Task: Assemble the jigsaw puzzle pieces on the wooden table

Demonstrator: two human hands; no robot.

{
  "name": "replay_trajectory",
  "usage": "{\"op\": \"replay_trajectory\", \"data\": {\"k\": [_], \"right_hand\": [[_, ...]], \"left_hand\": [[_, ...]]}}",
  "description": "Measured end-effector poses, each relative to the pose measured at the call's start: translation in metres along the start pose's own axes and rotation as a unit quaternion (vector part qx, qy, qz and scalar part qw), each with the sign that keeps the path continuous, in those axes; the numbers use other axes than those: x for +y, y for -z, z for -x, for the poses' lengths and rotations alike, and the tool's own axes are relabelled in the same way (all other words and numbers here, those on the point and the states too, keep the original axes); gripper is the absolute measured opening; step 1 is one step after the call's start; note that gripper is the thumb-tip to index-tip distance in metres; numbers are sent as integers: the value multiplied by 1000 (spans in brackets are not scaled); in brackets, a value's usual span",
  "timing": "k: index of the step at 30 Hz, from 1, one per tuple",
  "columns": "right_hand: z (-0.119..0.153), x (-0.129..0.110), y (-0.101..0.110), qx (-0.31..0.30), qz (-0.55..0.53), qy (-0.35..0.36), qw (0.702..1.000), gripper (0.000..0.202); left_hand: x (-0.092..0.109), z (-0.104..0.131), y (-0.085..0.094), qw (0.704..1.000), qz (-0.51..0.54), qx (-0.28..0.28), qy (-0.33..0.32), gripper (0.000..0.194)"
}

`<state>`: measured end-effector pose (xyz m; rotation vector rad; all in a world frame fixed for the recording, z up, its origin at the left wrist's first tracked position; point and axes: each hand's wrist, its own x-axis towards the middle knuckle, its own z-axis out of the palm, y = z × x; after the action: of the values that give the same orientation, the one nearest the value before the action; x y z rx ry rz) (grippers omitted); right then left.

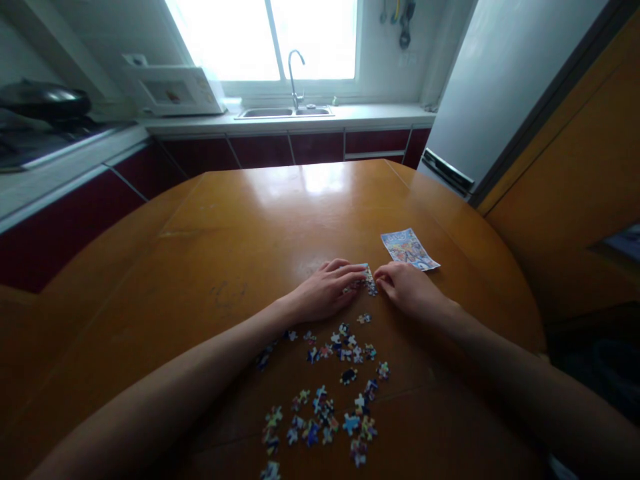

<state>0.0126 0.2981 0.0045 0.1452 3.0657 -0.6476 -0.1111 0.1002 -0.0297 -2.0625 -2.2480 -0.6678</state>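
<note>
My left hand (327, 291) lies flat with its fingers stretched over a small joined section of jigsaw puzzle (370, 283), covering most of it. At the right edge of that section is my right hand (407, 287), its fingers curled and thumb pressed in. Whether a piece sits between those fingertips is hidden. Loose puzzle pieces (345, 347) are scattered on the table nearer to me, between my forearms. A single piece (364, 319) lies just below the joined section. Beyond my right hand rests a colourful picture sheet (407, 250).
The wooden table (240, 227) has a rounded edge. Past it stand a counter with a sink (270, 113), a faucet (295, 80) and a white microwave (175, 90). A wok (45, 100) sits on the stove at left; a fridge (500, 80) stands at right.
</note>
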Motion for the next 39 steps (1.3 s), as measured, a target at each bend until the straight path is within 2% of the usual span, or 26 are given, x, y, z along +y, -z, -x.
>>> {"op": "replay_trajectory", "data": {"k": [4,15,25,30,34,39], "right_hand": [[2,-2,1,-12,44,32,998,28],[7,-8,6,-40,119,54,991,33],[9,-8,11,-65,149,80,984,32],[11,-8,11,-65,177,86,978,32],[12,-7,10,-66,171,84,979,33],[11,-7,11,-65,156,82,982,32]], "left_hand": [[-3,0,-3,999,16,38,9,31],[-4,0,-6,1000,-13,24,-1,37],[3,-1,5,998,-61,-10,-4,38],[0,0,0,999,-50,2,-13,35],[-2,1,0,999,-43,13,-25,35],[0,1,4,998,-59,-3,-23,38]]}}
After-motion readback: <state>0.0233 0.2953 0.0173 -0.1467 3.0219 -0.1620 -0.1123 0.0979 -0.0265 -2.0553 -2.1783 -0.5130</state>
